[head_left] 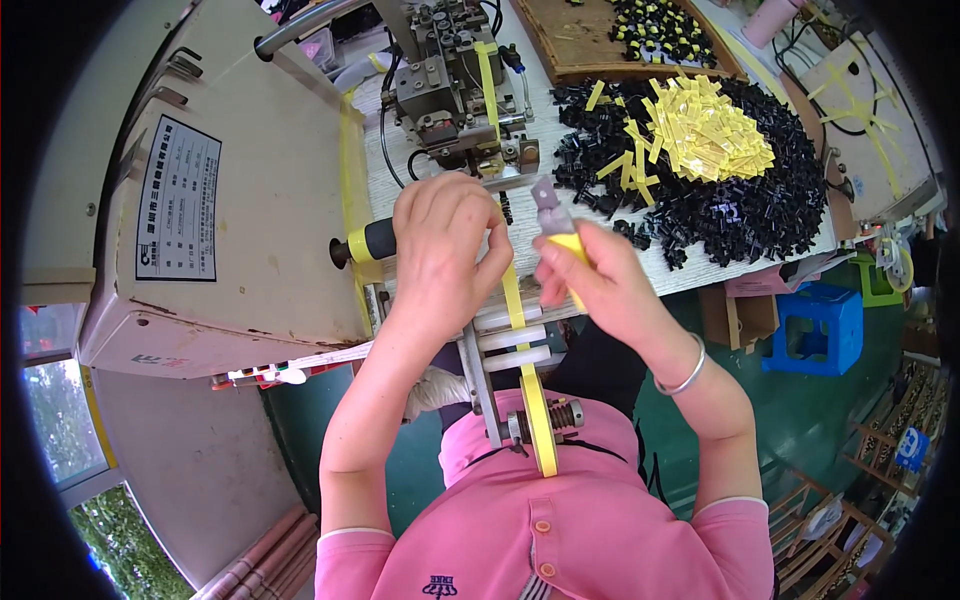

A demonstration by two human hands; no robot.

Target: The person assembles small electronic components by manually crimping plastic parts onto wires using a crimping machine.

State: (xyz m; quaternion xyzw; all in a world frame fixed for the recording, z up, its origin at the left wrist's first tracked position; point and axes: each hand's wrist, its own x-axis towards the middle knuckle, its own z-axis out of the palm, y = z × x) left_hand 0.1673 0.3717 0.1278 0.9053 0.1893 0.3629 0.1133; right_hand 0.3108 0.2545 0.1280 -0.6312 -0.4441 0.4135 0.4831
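My left hand (447, 240) is in front of the small metal press (440, 100), its fingers curled together in a pinch. Whatever they hold, if anything, is hidden. A short strip of small black parts (506, 207) shows just beside its fingertips. Right by its wrist side, a black and yellow cylindrical grip (375, 241) sticks out. My right hand (605, 275) is closed round a yellow-handled tool (568, 245) with a flat grey end pointing up, slightly blurred. Between my hands a yellow strip (513, 295) runs from a reel (540, 430) over white rollers (512, 338) toward the press.
A heap of small black plastic parts (740, 225) covers the table's right side, with yellow strip pieces (705, 130) on top. Behind it stands a wooden tray (560, 35). A large beige machine housing (260, 220) fills the left. A blue stool (815, 325) stands on the floor at right.
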